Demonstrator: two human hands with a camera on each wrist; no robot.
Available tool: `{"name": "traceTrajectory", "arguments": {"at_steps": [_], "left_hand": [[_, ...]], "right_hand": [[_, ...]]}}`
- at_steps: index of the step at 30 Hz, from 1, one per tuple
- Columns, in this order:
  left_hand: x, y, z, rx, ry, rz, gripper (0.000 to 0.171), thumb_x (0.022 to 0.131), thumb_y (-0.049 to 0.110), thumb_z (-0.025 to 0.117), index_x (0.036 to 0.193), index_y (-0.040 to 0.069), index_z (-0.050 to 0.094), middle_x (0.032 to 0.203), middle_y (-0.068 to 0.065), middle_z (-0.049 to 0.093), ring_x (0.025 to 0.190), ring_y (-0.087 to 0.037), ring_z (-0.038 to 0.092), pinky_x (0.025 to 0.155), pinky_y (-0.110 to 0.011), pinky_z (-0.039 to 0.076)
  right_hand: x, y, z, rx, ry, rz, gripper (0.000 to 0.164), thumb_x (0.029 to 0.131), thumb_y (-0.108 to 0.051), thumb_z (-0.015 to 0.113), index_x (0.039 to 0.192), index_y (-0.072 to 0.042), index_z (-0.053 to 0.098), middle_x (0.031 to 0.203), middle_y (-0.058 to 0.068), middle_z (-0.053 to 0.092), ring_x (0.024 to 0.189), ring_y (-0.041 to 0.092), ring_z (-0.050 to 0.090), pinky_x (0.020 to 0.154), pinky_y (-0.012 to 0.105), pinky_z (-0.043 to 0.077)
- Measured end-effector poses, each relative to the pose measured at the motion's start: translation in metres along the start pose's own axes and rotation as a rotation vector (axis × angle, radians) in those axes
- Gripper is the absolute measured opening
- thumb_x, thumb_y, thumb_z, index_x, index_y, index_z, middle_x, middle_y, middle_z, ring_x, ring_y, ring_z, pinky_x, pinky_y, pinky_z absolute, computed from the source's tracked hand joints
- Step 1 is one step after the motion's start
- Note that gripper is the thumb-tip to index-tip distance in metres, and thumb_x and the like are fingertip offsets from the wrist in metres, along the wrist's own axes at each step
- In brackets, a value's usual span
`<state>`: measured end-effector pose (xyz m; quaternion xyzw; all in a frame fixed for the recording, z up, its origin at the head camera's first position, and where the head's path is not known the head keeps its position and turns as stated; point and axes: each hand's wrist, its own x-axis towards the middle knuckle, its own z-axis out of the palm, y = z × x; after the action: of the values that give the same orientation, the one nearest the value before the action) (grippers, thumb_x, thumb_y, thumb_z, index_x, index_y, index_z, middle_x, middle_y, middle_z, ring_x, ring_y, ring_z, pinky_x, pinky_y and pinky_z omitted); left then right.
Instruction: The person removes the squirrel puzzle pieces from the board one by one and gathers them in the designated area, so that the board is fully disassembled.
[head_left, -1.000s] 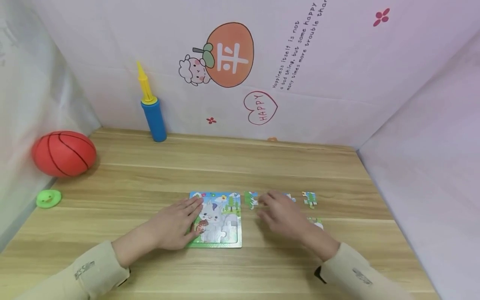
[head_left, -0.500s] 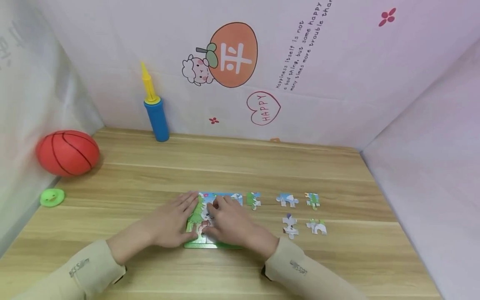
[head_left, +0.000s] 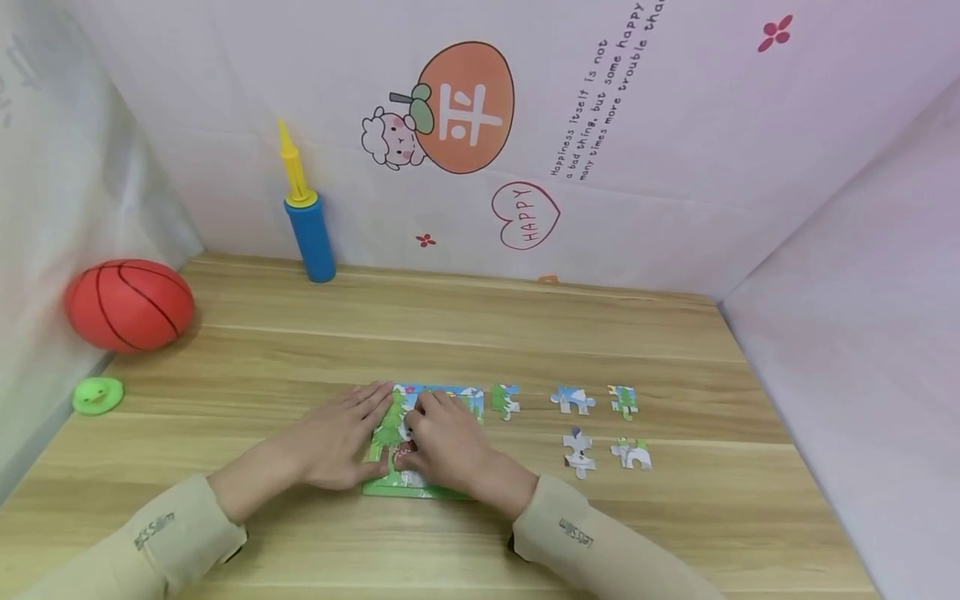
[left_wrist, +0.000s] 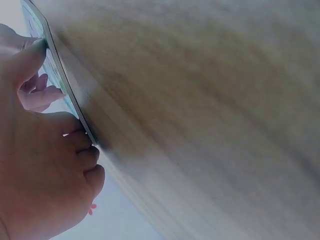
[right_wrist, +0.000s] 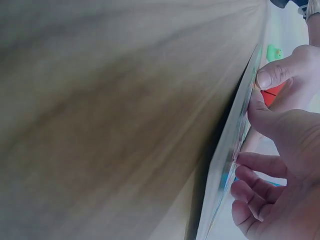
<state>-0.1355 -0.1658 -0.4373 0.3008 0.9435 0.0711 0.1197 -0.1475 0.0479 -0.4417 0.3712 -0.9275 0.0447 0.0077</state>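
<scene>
In the head view a puzzle board [head_left: 390,492] lies flat on the table, printed with a green tree and other colours. My left hand [head_left: 333,442] rests on its left edge with fingers straight. Over the board's middle, the curled fingers and thumb of my right hand [head_left: 450,442] grip a puzzle piece down against the picture; the hand hides most of it. The right wrist view shows thumb and forefinger set apart on the board. To the right lie several loose pieces: a green one [head_left: 506,402], a blue one [head_left: 573,400], a tree one [head_left: 623,402], a grey one [head_left: 578,452] and a white-green one [head_left: 632,453].
A red ball [head_left: 129,305] and a green rubber duck [head_left: 97,395] stand at the table's left. A blue and yellow hand pump [head_left: 311,237] stands at the back, against the printed cloth wall [head_left: 645,217]. A second cloth wall [head_left: 862,317] bounds the right side.
My right hand has moved left from beside the loose pieces onto the board, and lately slightly further left. My left hand stays on the board's edge; the board has shifted slightly left.
</scene>
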Motion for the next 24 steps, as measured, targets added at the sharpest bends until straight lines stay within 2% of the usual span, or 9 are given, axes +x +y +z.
{"name": "traceTrajectory", "arguments": {"at_steps": [6, 12, 15, 18, 21, 24], "left_hand": [[0.0001, 0.0002, 0.0015, -0.021, -0.002, -0.011, 0.093, 0.096, 0.055, 0.064, 0.159, -0.007, 0.032, 0.172, -0.022, 0.023, 0.161, -0.040, 0.025, 0.133, -0.054, 0.026], [0.0001, -0.0003, 0.0004, -0.009, 0.018, 0.005, 0.095, 0.094, 0.055, 0.067, 0.157, -0.009, 0.035, 0.171, -0.024, 0.027, 0.159, -0.042, 0.029, 0.132, -0.055, 0.028], [-0.0002, -0.0004, 0.0000, -0.005, 0.017, 0.004, 0.095, 0.094, 0.055, 0.067, 0.157, -0.009, 0.035, 0.171, -0.024, 0.027, 0.159, -0.042, 0.030, 0.131, -0.055, 0.029], [-0.0002, -0.0003, -0.0005, -0.002, 0.016, 0.002, 0.095, 0.094, 0.055, 0.067, 0.157, -0.009, 0.035, 0.171, -0.024, 0.027, 0.159, -0.042, 0.030, 0.131, -0.055, 0.029], [0.0001, -0.0001, -0.0006, 0.001, 0.014, 0.001, 0.095, 0.094, 0.055, 0.067, 0.157, -0.009, 0.035, 0.171, -0.024, 0.027, 0.159, -0.042, 0.029, 0.131, -0.055, 0.029], [0.0003, 0.0006, -0.0007, -0.004, 0.012, -0.002, 0.096, 0.094, 0.055, 0.068, 0.157, -0.008, 0.035, 0.171, -0.023, 0.027, 0.159, -0.042, 0.029, 0.131, -0.055, 0.029]], "right_hand": [[0.0012, -0.0019, 0.0011, 0.009, 0.021, 0.023, 0.047, 0.084, -0.055, 0.081, 0.104, -0.013, 0.073, 0.097, -0.002, 0.060, 0.084, 0.012, 0.051, 0.075, 0.023, 0.050], [-0.0018, -0.0038, -0.0015, 0.011, 0.042, 0.019, 0.045, 0.086, -0.052, 0.081, 0.105, -0.014, 0.069, 0.105, -0.001, 0.063, 0.088, 0.012, 0.054, 0.076, 0.023, 0.051], [-0.0045, -0.0048, -0.0037, 0.015, 0.057, 0.007, 0.039, 0.091, -0.047, 0.078, 0.109, -0.014, 0.068, 0.107, -0.001, 0.064, 0.089, 0.012, 0.057, 0.075, 0.022, 0.052], [-0.0069, -0.0050, -0.0049, 0.033, 0.083, -0.018, 0.027, 0.098, -0.034, 0.073, 0.113, -0.013, 0.067, 0.103, -0.002, 0.069, 0.088, 0.011, 0.062, 0.077, 0.023, 0.056], [-0.0079, -0.0059, -0.0047, 0.074, 0.101, -0.043, 0.013, 0.101, -0.022, 0.069, 0.110, -0.012, 0.067, 0.096, -0.003, 0.074, 0.085, 0.010, 0.066, 0.078, 0.022, 0.058], [-0.0083, -0.0068, -0.0047, 0.123, 0.117, -0.057, 0.004, 0.102, -0.016, 0.067, 0.102, -0.012, 0.066, 0.089, -0.004, 0.075, 0.078, 0.008, 0.066, 0.075, 0.021, 0.058]]}}
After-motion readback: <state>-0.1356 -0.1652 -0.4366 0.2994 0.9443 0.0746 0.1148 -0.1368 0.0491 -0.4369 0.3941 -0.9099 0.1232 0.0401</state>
